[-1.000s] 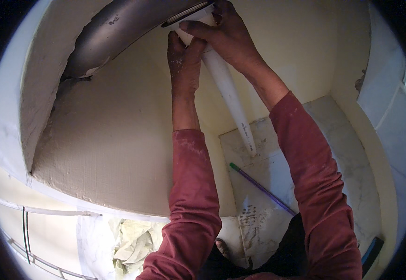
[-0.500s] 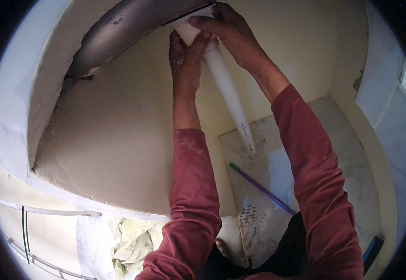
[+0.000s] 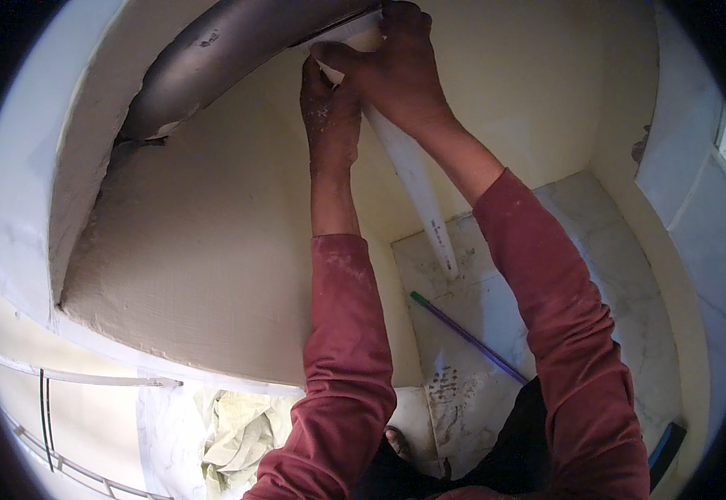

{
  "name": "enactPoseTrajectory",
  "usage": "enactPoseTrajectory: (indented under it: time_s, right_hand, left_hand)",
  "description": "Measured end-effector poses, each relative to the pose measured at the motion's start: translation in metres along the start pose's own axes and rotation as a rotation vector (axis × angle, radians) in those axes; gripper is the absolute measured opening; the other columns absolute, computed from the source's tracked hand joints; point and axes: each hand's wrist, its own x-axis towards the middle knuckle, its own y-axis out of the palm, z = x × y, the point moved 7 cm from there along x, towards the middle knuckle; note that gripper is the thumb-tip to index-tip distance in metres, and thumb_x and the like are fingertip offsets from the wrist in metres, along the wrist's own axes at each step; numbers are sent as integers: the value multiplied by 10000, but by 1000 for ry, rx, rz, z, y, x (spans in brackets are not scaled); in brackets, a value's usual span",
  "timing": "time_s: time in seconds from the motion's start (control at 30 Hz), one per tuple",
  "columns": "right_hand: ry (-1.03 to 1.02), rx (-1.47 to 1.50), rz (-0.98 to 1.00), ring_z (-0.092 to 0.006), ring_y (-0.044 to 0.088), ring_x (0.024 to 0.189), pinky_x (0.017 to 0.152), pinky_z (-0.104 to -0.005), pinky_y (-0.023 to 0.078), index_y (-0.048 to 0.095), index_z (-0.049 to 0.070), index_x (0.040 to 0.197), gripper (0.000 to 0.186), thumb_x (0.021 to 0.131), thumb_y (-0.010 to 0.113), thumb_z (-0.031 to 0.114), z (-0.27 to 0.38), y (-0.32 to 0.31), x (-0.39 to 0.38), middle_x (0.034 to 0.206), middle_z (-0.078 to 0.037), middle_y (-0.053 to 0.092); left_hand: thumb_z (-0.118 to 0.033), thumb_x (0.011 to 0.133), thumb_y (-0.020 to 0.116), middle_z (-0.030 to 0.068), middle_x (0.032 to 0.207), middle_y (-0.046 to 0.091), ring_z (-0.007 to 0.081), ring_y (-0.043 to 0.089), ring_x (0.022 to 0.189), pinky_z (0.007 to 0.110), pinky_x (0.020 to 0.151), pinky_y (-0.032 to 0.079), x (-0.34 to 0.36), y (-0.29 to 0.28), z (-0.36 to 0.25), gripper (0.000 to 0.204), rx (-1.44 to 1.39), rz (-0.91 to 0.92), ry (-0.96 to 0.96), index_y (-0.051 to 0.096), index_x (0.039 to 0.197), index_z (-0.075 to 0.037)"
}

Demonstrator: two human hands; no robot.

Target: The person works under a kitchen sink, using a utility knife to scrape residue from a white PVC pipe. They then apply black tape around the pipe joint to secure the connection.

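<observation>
A white plastic pipe fitting (image 3: pixel 361 38) sits at the top of the view, against the edge of a smooth dark grey slab-like surface (image 3: pixel 230 58). A long white plastic pipe (image 3: pixel 413 183) slants from it down to the tiled floor. My left hand (image 3: pixel 330 117) is closed on the fitting's near left side. From the right, my right hand (image 3: pixel 400 75) wraps across the fitting, its thumb reaching toward the left fingers and its other fingers over the far side. Both hands cover much of the fitting and the pipe's upper end.
A thin purple stick with a green tip (image 3: pixel 467 337) lies on the marble-patterned floor (image 3: pixel 630 283). Cream walls (image 3: pixel 521 108) close in this corner. Crumpled pale sheeting (image 3: pixel 242 437) and a metal rack (image 3: pixel 80 471) are at lower left. A dark blue-edged object (image 3: pixel 667 454) leans at lower right.
My right hand has shifted left and its thumb has moved across the fitting, covering more of it. My left hand stays nearly where it was. The pipe has not visibly moved.
</observation>
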Motion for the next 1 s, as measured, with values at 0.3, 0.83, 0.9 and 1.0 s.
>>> enactPoseTrajectory:
  time_s: [0.3, 0.83, 0.9, 1.0]
  right_hand:
    - [64, 495, 248, -288, 591, 1078, 905, -359, 482, 610, -52, 1136, 580, 771, 787, 362, -43, 1, 19, 1193, -193, 592]
    - [340, 652, 71, -358, 383, 1386, 1143, -410, 334, 131, -101, 1517, 942, 922, 677, 384, -48, -38, 8, 1502, -288, 337]
    - [310, 630, -20, -369, 415, 1364, 1144, -407, 333, 119, -87, 1525, 958, 924, 665, 422, -52, -44, 3, 1504, -289, 337]
    - [242, 455, 166, -390, 392, 1379, 1141, -412, 340, 110, -81, 1528, 1028, 893, 682, 491, -40, -33, -10, 1515, -305, 308]
  left_hand:
    - [-268, 828, 784, 88, 1124, 624, 169, 595, 991, 321, 876, 486, -7, 11, -15, 537, -184, -42, -61, 525, 1232, -27]
    - [-335, 811, 787, 100, 1113, 622, 185, 596, 975, 314, 860, 484, -4, 14, -15, 612, -172, -48, -28, 513, 1241, 3]
    - [-318, 818, 784, 104, 1118, 623, 187, 597, 980, 317, 867, 484, -5, 10, -15, 598, -169, -40, -14, 513, 1244, 3]
    - [-306, 821, 786, 107, 1132, 624, 188, 596, 997, 316, 891, 473, -6, 5, -9, 588, -101, -40, -88, 515, 1244, 1]
